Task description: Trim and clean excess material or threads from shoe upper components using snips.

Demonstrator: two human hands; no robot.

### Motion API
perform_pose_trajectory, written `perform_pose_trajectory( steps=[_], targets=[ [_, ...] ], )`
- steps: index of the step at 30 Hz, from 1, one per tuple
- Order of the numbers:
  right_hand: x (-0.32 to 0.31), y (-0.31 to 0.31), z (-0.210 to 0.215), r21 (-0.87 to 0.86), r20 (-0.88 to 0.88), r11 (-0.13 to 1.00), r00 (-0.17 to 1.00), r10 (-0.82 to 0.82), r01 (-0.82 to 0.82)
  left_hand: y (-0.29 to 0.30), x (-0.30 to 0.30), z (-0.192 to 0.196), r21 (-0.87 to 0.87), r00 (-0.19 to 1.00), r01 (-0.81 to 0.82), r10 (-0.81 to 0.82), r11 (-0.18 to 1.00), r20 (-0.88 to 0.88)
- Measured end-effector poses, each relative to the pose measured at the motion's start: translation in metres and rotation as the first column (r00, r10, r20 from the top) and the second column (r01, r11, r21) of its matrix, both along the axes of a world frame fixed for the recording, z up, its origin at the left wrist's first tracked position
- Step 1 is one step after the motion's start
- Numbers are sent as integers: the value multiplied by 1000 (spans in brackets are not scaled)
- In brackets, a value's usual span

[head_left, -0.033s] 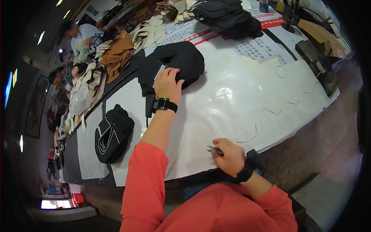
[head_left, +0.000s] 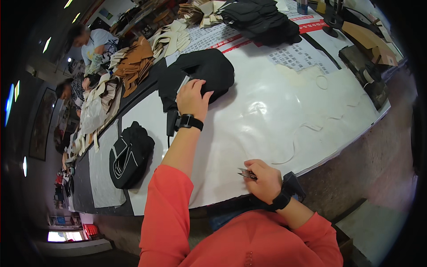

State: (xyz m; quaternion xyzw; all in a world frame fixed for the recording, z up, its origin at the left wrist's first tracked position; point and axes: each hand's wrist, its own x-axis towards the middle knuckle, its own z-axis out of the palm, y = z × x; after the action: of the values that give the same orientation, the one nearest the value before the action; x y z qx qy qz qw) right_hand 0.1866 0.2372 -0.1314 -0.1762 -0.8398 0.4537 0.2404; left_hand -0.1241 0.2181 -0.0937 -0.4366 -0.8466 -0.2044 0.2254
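Toward the back middle of the table lies a bulky black fabric bundle (head_left: 215, 66) with a short pale edge showing. My left hand (head_left: 192, 100) grips its near side, fingers curled at the pale edge and thumb apart; the fingertips are partly hidden. Close to the table's front edge, my right hand (head_left: 265, 181) is closed round thread snips (head_left: 247, 173), whose two pointed blades stick out to the left, slightly apart. A second black bundle (head_left: 132, 153), with white-edged layers, rests on the table left of my left forearm.
A white sheet (head_left: 249, 129) covers the table, with loose pale cord (head_left: 293, 149) on it. Black cut pieces (head_left: 262, 22) are stacked at the back; brown pieces (head_left: 134, 62) and cream ones lie back left. Beyond them are two people. A cardboard box (head_left: 371, 42) stands back right.
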Motion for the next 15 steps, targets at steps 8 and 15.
perform_pose_trajectory(
  steps=[8, 15],
  targets=[
    [-5, 1, -4, 54, -17, 998, 999, -33, 34, -4, -44, 20, 250, 914, -313, 219, 916, 342],
    [-6, -2, -5, 63, -32, 997, 999, -41, 43, -41, -63, 52, 716, 912, -251, -90, 651, 401]
  ],
)
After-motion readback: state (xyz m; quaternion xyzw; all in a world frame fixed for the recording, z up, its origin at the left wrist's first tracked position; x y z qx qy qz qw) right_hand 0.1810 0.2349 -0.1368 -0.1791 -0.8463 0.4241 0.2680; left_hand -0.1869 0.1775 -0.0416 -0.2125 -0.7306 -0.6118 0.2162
